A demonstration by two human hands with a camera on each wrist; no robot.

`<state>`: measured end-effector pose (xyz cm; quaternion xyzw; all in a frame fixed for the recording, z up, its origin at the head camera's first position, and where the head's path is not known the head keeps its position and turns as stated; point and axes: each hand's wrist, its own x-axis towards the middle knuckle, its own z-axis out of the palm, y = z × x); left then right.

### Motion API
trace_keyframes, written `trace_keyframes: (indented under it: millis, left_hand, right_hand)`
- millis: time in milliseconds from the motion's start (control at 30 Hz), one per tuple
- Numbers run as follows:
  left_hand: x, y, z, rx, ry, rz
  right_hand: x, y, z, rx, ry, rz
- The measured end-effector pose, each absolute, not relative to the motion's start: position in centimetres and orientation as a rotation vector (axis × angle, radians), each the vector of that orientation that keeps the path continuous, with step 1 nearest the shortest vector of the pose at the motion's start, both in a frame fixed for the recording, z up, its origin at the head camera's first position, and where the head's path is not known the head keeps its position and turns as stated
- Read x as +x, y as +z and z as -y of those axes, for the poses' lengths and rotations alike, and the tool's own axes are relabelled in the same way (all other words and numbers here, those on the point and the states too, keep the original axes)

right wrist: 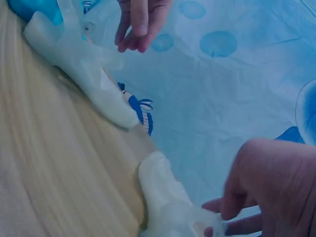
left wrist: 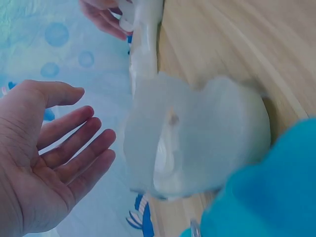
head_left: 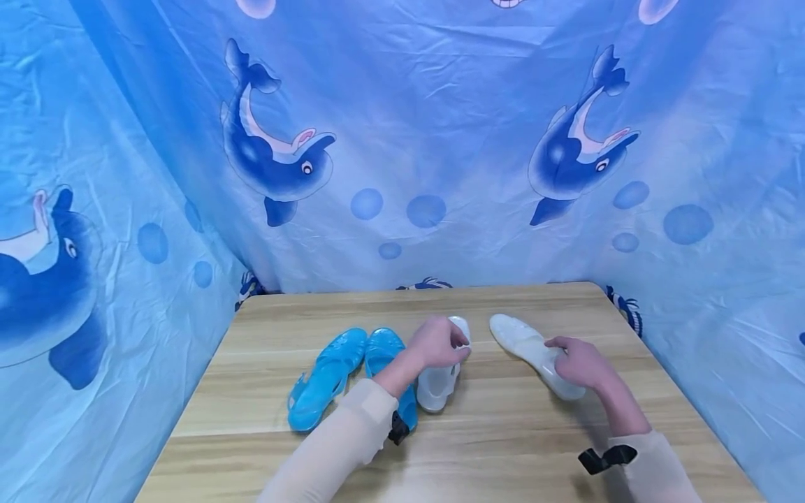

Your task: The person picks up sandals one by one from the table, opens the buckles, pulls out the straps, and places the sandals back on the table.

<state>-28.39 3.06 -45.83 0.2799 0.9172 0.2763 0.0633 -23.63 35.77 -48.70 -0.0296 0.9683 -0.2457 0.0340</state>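
Note:
Two white jelly sandals are on the wooden table. My left hand (head_left: 437, 342) hovers over the nearer-to-centre white sandal (head_left: 434, 388); in the left wrist view its fingers (left wrist: 84, 168) are loosely bent with nothing between them, beside that sandal's translucent heel (left wrist: 222, 133). Farther right, the other white sandal (head_left: 517, 334) lies at a slant, toe pointing away and left. My right hand (head_left: 580, 362) holds it by the strap along its side. The right wrist view shows fingers at the strap of this sandal (right wrist: 165, 192), partly hidden by it.
A pair of blue jelly sandals stands on the left, one splayed outward (head_left: 327, 377) and one (head_left: 381, 344) partly under my left forearm. The wooden table (head_left: 503, 447) ends at a blue dolphin-print curtain (head_left: 415, 140) behind and on both sides.

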Motion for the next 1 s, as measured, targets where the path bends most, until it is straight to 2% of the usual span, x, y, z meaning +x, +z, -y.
trace_keyframes:
  millis: [433,833,1000]
  left_hand:
    - [-27.9,-46.3,-4.7,0.934,0.944,-2.706]
    - [-27.3,-46.0,-6.6,1.084,0.9,-2.752]
    - [-26.8,-46.2,-8.2,1.048,0.843,-2.775]
  right_hand:
    - [-24.3,-50.8,-36.1,-0.051,-0.795,-3.203]
    - [-23.8,-50.9,-33.0,-0.303,-0.937,-3.218]
    - [-23.1,-51.0,-32.1,-0.334,-0.943,-3.167]
